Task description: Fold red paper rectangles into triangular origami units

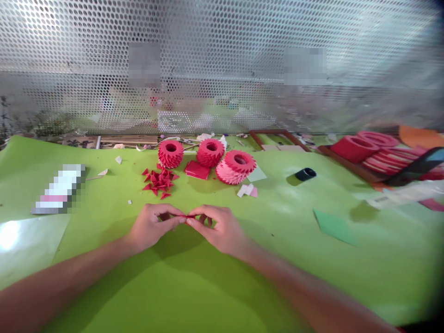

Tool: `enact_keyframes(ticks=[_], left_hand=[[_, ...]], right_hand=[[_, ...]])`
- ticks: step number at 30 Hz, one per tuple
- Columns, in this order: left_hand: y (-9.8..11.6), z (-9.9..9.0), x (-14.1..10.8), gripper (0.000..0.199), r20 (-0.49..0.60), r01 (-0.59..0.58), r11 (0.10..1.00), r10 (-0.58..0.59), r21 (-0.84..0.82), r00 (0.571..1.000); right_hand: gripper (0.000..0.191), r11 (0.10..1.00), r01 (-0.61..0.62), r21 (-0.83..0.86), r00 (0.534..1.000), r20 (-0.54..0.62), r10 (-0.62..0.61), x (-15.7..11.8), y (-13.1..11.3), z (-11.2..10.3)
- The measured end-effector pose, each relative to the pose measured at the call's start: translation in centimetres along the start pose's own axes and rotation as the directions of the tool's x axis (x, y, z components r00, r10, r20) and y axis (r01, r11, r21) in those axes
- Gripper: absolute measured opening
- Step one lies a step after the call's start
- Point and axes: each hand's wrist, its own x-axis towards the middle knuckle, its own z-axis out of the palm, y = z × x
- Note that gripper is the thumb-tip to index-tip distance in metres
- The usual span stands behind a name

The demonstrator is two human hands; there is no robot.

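Between my two hands is a small red paper piece point(188, 216), pinched at both ends above the green table cover. My left hand point(152, 225) closes thumb and forefinger on its left end; my right hand point(218, 227) pinches the right end. Just beyond my left hand lies a pile of folded red paper triangles point(160, 180). A stack of flat red paper point(197, 169) rests beyond the held piece. Behind it stand a red spiky paper ring point(170, 153), another red ring point(210, 152) and a pink and red one point(236, 167).
On the right are a dark roll point(305, 174), a green paper sheet point(333, 226) and a tray point(364, 172) holding red and pink rings. Paper scraps point(247, 190) lie near the pink ring. At the left sits a blurred-out flat object point(60, 188). A perforated metal panel point(222, 60) rises behind.
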Motion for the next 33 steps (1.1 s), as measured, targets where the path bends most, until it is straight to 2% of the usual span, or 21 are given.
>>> enact_keyframes(ticks=[5, 19, 33], left_hand=[[0.02, 0.12, 0.08, 0.021, -0.007, 0.051, 0.999, -0.051, -0.009, 0.999], [0.13, 0.04, 0.13, 0.023, 0.010, 0.005, 1.000, -0.005, 0.027, 1.000], [0.02, 0.04, 0.23, 0.022, 0.021, 0.052, 0.998, -0.052, 0.027, 0.998]], right_hand=[[0.021, 1.000, 0.013, -0.006, 1.000, -0.020, -0.013, -0.05, 0.23, -0.03], [0.022, 1.000, -0.027, -0.012, 1.000, -0.009, 0.027, -0.03, 0.32, -0.11], [0.026, 0.999, -0.045, 0.023, 0.999, -0.018, 0.046, -0.06, 0.77, 0.04]])
